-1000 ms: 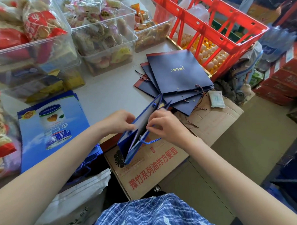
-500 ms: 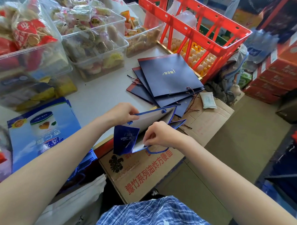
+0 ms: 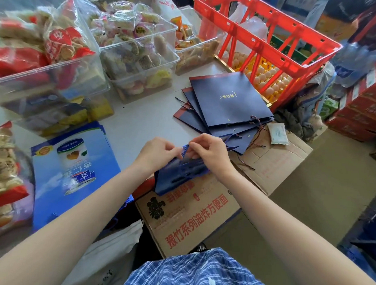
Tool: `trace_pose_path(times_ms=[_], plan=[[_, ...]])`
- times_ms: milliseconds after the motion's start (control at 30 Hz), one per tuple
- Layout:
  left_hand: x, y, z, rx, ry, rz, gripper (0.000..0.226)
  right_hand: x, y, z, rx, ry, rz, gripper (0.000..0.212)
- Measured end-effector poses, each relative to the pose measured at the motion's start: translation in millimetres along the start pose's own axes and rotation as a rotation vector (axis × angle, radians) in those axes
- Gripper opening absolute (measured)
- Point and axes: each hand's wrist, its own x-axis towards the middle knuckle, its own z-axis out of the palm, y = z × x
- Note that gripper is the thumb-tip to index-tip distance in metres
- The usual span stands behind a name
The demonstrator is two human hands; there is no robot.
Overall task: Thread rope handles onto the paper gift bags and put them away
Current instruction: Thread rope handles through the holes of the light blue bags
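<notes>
Head view: your right hand (image 3: pixel 208 152) pinches the top edge of the dark blue paper gift bag (image 3: pixel 181 174), fingers curled over the rim, and your left hand (image 3: pixel 159 152) pinches the same rim just beside it, so the two sets of fingertips nearly meet. A bit of blue rope cord (image 3: pixel 186 147) shows between them. You seem to hold the rim this close on both sides to keep the paper stiff around the eyelet while the cord end goes through; whether the cord is already through the hole is hidden by your fingers. The bag lies tilted, its bottom resting on the brown printed cardboard box (image 3: pixel 191 215) at the edge of the grey table (image 3: pixel 145 119), which steadies it and leaves both hands free for fine work. Just beyond, a fanned stack of flat dark blue paper bags (image 3: pixel 226 103) lies within easy reach, with loose twisted cords trailing from it. Behind the stack stands a red plastic crate (image 3: pixel 271 45); clear plastic tubs of wrapped snacks (image 3: pixel 139 55) sit to your left.
</notes>
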Motion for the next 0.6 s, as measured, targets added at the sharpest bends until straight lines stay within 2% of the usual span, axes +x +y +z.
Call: trace_pose_path(times_ms=[67,167,300,367,467,600], plan=[[2.9,5.6,-9.1,-0.063,-0.105,-0.151,0.038,-1.0,-4.6,10.5,0.045,0.016,-0.023,0.011],[10.5,2.8,-21.9,-0.245,-0.232,-0.284,0.045,-2.8,-7.9,21.3,0.107,0.044,-0.055,0.006],[20.5,-17.2,-24.5,-0.454,-0.206,-0.381,0.019,-8.4,-6.6,25.6,0.075,-0.047,-0.116,0.009],[22.5,-18.8,-22.8,-0.485,-0.157,-0.414,0.019,-9.6,-5.8,23.0,0.093,-0.086,-0.109,0.011],[20.0,-15.9,-18.5,-0.432,-0.125,-0.373,0.024,-8.1,-7.1,19.6,0.104,-0.090,-0.059,0.008],[13.9,-15.0,-14.3,-0.258,0.018,-0.116,0.020,-3.1,-12.4,19.6,0.095,-0.083,0.027,0.020]])
